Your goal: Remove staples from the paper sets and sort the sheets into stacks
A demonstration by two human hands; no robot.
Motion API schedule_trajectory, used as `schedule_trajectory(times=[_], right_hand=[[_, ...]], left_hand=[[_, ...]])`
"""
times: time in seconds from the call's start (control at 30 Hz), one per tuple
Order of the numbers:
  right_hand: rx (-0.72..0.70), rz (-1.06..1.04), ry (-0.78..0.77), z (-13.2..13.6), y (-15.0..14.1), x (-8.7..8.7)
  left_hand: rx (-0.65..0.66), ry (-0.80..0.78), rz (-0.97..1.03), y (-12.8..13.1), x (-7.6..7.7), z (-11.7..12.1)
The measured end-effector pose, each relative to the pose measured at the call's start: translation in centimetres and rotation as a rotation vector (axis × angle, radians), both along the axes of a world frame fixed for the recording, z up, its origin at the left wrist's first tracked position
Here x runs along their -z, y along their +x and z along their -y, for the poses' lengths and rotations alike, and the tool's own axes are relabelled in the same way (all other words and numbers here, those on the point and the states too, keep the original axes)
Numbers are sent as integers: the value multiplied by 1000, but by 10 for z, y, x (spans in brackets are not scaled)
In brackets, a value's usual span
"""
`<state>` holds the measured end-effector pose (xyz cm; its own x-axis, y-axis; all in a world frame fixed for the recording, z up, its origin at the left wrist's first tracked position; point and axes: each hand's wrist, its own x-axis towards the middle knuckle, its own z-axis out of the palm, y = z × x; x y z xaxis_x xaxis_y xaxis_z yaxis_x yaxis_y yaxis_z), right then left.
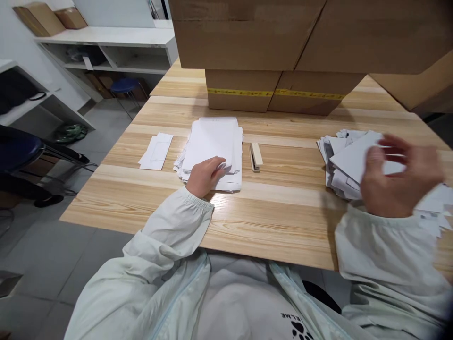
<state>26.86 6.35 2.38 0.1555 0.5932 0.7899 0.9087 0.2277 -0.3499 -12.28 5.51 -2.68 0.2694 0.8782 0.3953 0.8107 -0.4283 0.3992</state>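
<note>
My left hand (205, 174) rests with curled fingers on the near edge of a stack of white paper sheets (214, 144) in the middle of the wooden table (279, 208). My right hand (399, 179) hovers, blurred by motion, over a loose heap of white slips (348, 158) at the right; its fingers are spread and a white slip lies right in front of them. A beige stapler (255, 157) lies between the two piles. A single white sheet (156, 151) lies flat to the left of the stack.
Large cardboard boxes (272, 47) are stacked at the far side of the table, the lower ones banded with yellow tape. White shelves (113, 47) and a blue stool (125, 87) stand at the back left. A dark chair (21, 151) stands at the left.
</note>
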Motion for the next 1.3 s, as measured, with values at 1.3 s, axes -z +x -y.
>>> schedule_trajectory(times=[1.3], right_hand=[[-905,-1179,-712,34,-103,38]], left_hand=[[101,-638,1398,57,-11,41]])
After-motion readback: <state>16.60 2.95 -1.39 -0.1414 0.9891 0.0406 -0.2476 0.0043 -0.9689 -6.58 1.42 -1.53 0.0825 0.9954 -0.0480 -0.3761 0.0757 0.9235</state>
